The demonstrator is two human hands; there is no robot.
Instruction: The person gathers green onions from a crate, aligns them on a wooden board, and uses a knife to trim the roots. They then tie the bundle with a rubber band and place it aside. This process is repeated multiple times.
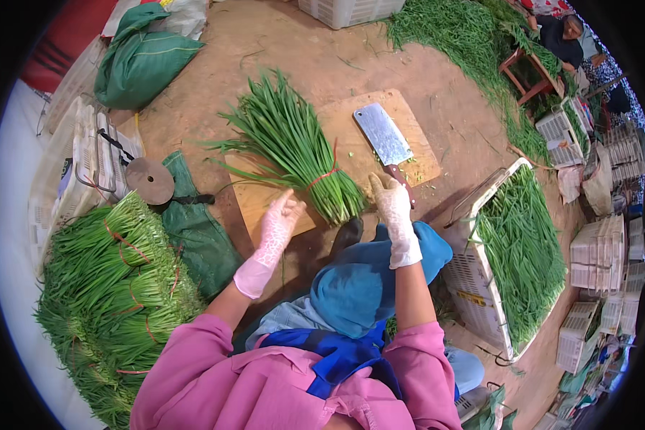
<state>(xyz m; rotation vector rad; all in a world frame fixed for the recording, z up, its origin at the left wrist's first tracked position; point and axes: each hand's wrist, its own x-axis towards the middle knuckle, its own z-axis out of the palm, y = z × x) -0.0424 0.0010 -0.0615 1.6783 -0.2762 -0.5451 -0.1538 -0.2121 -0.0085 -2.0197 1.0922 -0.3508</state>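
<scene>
A bundle of Chinese chives (pixel 301 145), tied with a red band, lies across two wooden boards, cut ends towards me. My left hand (pixel 280 217), in a patterned pale glove, is just beside the bundle's left edge with its fingers partly spread and nothing visible in it. My right hand (pixel 391 204), gloved too, is right of the stalk ends, near the handle of a cleaver (pixel 384 134); its fingers are bent, and whether they touch or hold anything I cannot tell. The cleaver lies flat on the larger cutting board (pixel 422 156), among small green trimmings. The smaller board (pixel 252 209) is partly under the bundle.
Tied chive bundles (pixel 123 301) are piled at left, beside a round spool (pixel 149 181) and green sacks (pixel 140 64). A tilted plastic crate (pixel 481 290) of loose chives stands at right. Beyond are a chive heap (pixel 457 43), a wooden stool (pixel 532 80), stacked crates and another person.
</scene>
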